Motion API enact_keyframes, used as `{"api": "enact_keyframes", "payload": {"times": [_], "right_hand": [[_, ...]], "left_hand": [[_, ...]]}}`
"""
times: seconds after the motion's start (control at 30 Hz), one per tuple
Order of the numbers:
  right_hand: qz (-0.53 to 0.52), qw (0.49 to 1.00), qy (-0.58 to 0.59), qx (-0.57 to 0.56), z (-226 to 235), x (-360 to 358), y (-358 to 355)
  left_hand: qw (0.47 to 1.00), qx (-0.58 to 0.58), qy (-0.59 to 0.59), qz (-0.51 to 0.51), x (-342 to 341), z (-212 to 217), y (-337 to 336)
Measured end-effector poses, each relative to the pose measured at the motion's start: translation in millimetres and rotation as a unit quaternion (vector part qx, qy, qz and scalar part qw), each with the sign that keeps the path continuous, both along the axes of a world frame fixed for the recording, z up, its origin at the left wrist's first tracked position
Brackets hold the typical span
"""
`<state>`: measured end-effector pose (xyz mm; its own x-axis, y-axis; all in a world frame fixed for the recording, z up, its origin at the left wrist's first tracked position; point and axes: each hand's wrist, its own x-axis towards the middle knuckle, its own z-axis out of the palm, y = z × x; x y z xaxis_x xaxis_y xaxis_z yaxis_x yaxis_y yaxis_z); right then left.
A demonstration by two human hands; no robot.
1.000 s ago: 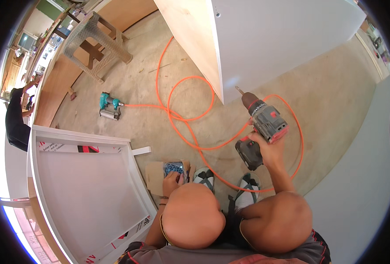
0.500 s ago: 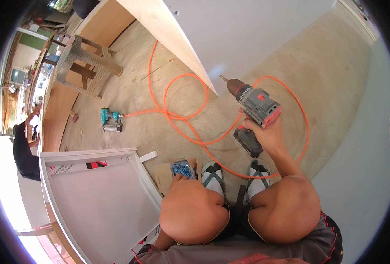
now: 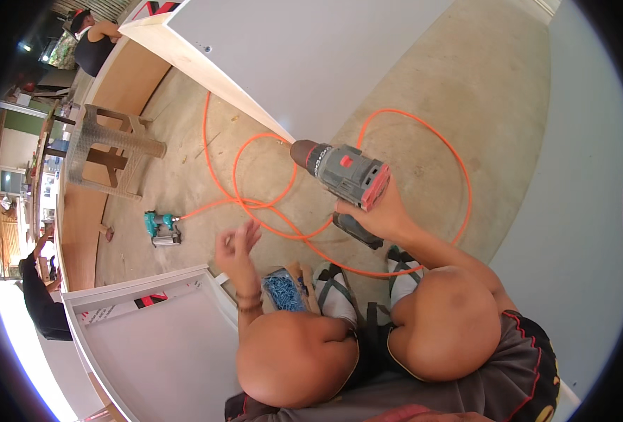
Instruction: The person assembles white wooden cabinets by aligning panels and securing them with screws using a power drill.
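My right hand [image 3: 382,214] grips a cordless drill [image 3: 339,169] by its handle. The drill's nose points left, close to the lower corner of a big grey panel [image 3: 311,63] with a pale wood edge; its bit cannot be made out. Raised over the floor, my left hand [image 3: 237,253] has its fingertips drawn together, and whatever small thing they may hold does not show. Just right of that wrist, by my foot, sits an opened cardboard box [image 3: 301,281] with a bag of blue screws [image 3: 285,292].
An orange air hose [image 3: 459,158] loops over the concrete to a teal nail gun [image 3: 162,228]. A white framed panel [image 3: 185,330] lies at the left near my knee. Beyond are a plastic stool [image 3: 114,144] and two people, one dark-topped person [image 3: 94,53] at the far left.
My left hand has come up from the box of screws. The drill has moved left, its nose now at the panel's corner. My view has shifted slightly.
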<state>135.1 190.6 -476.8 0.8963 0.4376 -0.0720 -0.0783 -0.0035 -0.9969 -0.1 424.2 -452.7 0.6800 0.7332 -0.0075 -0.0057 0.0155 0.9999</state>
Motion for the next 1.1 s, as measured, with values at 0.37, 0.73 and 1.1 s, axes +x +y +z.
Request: {"api": "enact_keyframes", "payload": {"times": [0.37,0.73,1.1], "right_hand": [[-0.005,0.996,0.033,0.08,11,-11,11],[-0.041,0.992,0.02,0.121,45,-8,9],[-0.063,0.992,-0.001,0.111,43,-1,16]], "left_hand": [[0.943,-0.279,-0.095,-0.152,142,35,-26],[0.949,-0.245,-0.064,-0.187,153,36,-25],[0.924,-0.224,-0.039,-0.308,167,55,-29]]}}
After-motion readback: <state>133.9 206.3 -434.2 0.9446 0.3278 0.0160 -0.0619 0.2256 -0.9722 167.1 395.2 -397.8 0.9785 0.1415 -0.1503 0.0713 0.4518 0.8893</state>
